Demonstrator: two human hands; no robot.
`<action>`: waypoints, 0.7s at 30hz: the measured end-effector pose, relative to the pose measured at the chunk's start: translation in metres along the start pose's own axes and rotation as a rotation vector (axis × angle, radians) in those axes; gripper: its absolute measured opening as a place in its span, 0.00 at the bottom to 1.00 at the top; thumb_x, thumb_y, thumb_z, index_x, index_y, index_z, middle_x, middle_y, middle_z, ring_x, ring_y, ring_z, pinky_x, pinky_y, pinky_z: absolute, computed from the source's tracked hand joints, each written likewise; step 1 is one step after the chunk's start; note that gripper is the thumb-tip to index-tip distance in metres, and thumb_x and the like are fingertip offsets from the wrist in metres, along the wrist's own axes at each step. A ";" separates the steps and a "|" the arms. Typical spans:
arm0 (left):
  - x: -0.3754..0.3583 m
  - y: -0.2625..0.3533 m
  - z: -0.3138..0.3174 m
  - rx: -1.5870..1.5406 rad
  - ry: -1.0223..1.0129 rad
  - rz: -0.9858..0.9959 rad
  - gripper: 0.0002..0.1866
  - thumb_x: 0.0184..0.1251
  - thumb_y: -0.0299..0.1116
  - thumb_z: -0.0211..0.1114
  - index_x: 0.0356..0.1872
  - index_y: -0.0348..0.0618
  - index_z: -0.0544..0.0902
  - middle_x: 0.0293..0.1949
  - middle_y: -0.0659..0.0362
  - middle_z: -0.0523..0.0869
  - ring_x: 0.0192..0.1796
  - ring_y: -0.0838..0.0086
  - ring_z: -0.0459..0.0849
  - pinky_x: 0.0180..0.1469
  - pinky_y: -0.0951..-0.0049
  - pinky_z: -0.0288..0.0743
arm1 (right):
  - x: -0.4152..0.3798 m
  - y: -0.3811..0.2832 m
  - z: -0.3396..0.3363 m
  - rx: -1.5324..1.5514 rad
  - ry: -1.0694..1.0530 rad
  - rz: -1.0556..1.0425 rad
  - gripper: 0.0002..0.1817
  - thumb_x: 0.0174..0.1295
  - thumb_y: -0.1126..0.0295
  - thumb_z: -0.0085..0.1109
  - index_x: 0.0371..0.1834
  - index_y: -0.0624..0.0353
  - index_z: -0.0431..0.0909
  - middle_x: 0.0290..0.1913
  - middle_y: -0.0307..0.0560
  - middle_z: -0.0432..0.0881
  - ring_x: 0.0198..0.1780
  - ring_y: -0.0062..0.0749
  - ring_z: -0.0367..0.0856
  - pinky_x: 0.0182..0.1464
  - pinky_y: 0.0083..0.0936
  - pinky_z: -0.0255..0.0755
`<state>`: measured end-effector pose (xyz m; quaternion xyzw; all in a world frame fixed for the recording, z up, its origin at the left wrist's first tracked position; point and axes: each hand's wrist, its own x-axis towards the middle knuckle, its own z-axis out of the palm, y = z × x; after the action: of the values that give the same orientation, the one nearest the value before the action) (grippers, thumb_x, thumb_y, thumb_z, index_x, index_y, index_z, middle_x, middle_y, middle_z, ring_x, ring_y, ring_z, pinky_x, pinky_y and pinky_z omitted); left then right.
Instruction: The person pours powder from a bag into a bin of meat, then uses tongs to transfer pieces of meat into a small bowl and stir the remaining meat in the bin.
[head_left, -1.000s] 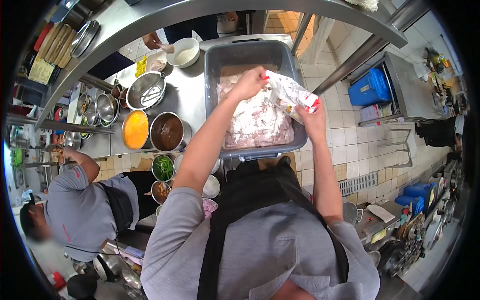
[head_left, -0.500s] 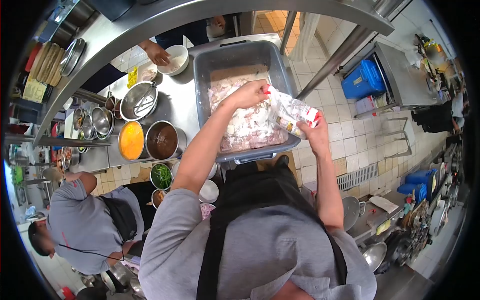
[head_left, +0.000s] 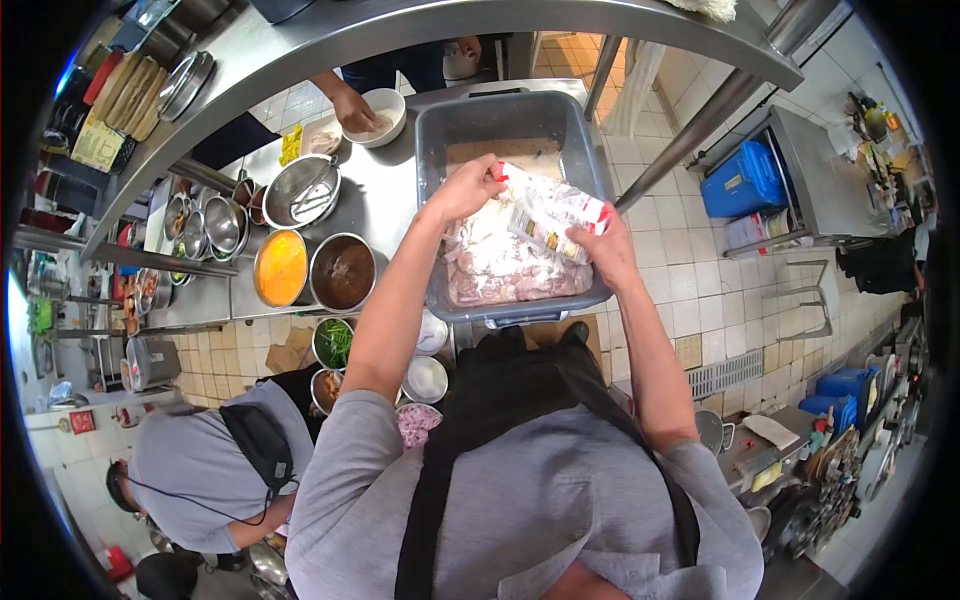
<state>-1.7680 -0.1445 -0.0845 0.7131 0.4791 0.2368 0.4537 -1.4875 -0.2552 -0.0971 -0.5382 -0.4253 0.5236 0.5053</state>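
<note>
My left hand (head_left: 468,190) pinches one red-edged corner of a white printed plastic bag (head_left: 553,212). The opposite end is gripped by my right hand (head_left: 607,250), thumb on top. Stretched between both hands, the bag hangs tilted over a large grey plastic tub (head_left: 432,150). Inside the tub lie pieces of raw pale-pink meat (head_left: 510,288), partly covered with white powder (head_left: 495,240). Some cloudy liquid shows at the tub's far end. The bag hides part of the contents, and its opening cannot be made out.
Left of the tub stand a pot of orange liquid (head_left: 281,268), a pot of brown sauce (head_left: 342,272) and a steel bowl (head_left: 302,192). Across the counter, another person's hand (head_left: 353,112) reaches into a white bowl (head_left: 380,128). A co-worker (head_left: 205,465) bends at lower left. An overhead shelf (head_left: 480,55) arches above.
Both hands have brought the bag left, further over the tub. The co-worker at lower left has bent lower. The whole view has shifted slightly, moving the counter rightward.
</note>
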 end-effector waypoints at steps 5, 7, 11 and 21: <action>0.003 0.001 0.005 -0.042 0.013 -0.002 0.09 0.74 0.28 0.70 0.39 0.38 0.78 0.32 0.59 0.84 0.38 0.75 0.82 0.43 0.69 0.76 | -0.001 0.000 -0.004 -0.033 -0.002 -0.019 0.25 0.58 0.80 0.74 0.59 0.65 0.77 0.53 0.46 0.88 0.52 0.27 0.87 0.58 0.28 0.80; 0.006 0.002 0.007 0.023 -0.023 0.027 0.09 0.74 0.28 0.70 0.39 0.38 0.78 0.32 0.58 0.84 0.38 0.75 0.82 0.43 0.69 0.76 | -0.004 0.004 -0.005 -0.036 0.022 0.010 0.25 0.58 0.80 0.74 0.59 0.65 0.77 0.53 0.46 0.88 0.52 0.27 0.86 0.57 0.28 0.80; 0.011 0.001 0.012 -0.035 -0.015 0.027 0.09 0.72 0.28 0.71 0.42 0.36 0.80 0.35 0.53 0.87 0.38 0.70 0.86 0.44 0.66 0.78 | -0.007 -0.002 -0.009 0.030 -0.007 0.029 0.25 0.57 0.80 0.75 0.57 0.65 0.77 0.51 0.46 0.88 0.50 0.27 0.86 0.56 0.27 0.80; 0.013 0.010 0.019 -0.051 -0.013 0.003 0.09 0.73 0.28 0.70 0.41 0.36 0.78 0.35 0.54 0.86 0.40 0.71 0.86 0.45 0.67 0.78 | -0.005 -0.005 -0.015 0.029 0.078 -0.020 0.22 0.58 0.83 0.72 0.55 0.64 0.78 0.50 0.45 0.88 0.50 0.26 0.86 0.56 0.27 0.80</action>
<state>-1.7431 -0.1425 -0.0866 0.7036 0.4689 0.2450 0.4745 -1.4722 -0.2607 -0.0922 -0.5465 -0.4032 0.5032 0.5343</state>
